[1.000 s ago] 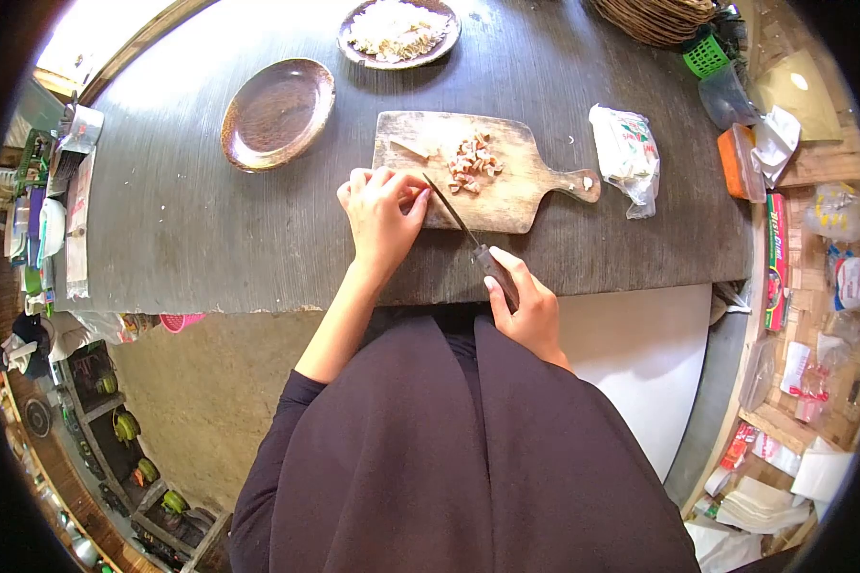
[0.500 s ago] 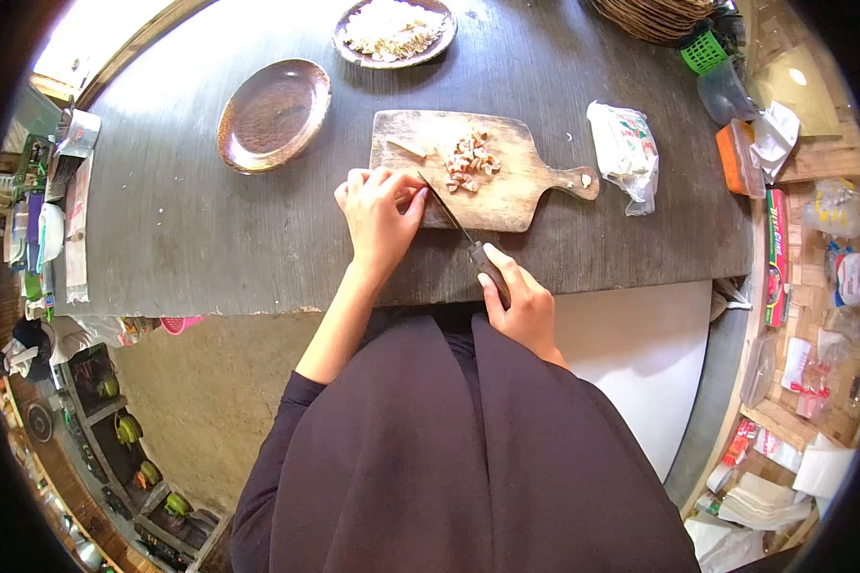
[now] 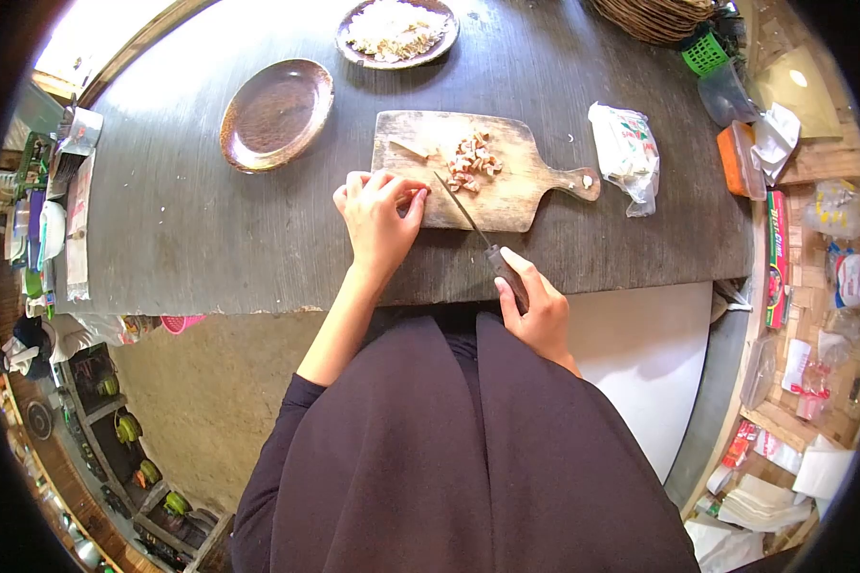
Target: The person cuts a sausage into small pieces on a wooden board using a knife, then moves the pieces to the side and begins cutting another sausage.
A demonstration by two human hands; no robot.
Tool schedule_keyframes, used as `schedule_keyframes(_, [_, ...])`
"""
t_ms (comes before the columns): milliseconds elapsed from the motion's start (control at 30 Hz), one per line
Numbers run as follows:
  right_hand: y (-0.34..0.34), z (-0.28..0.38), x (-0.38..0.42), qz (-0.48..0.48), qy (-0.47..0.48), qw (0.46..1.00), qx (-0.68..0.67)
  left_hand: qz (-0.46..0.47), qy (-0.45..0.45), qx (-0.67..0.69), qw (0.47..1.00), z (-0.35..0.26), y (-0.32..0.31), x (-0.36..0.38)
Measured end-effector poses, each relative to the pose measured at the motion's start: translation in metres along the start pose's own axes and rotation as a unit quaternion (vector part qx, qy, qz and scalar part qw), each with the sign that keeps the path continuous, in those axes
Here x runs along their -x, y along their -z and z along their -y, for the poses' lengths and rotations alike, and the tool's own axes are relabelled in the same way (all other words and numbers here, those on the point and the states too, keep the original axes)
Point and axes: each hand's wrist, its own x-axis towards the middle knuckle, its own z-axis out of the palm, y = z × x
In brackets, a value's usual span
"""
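My right hand (image 3: 540, 310) is wrapped around the dark handle of a knife (image 3: 465, 212). Its blade slants up and to the left over the wooden cutting board (image 3: 511, 196). At the board's near left corner my left hand (image 3: 382, 215) is closed, fingertips pinched on a small reddish-brown food piece that the fingers mostly hide. The knife tip is a little to the right of those fingertips. Brown and whitish chopped pieces (image 3: 473, 162) lie heaped on the middle of the board. A thin pale strip (image 3: 409, 149) rests near its upper left.
An oval brown plate (image 3: 277, 115) lies to the left of the board. Behind it a second plate holds pale shredded food (image 3: 397, 31). Right of the board handle is a white plastic packet (image 3: 625, 153). An orange container (image 3: 739, 160) stands by the table's right edge.
My right hand has moved right with the knife, and the blade has come away from my left fingertips. My left hand stays at about the same spot on the board.
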Motion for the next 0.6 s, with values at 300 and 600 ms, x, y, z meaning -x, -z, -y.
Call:
schedule_keyframes(300, [-0.008,0.004,0.002,0.014,-0.014,0.999,-0.026,-0.007,-0.001,-0.001,1.0,0.001,0.0,-0.001])
schedule_keyframes(600, [-0.004,0.013,0.003,0.051,-0.056,0.997,-0.032,0.008,0.014,0.013,1.0,0.001,0.0,-0.001])
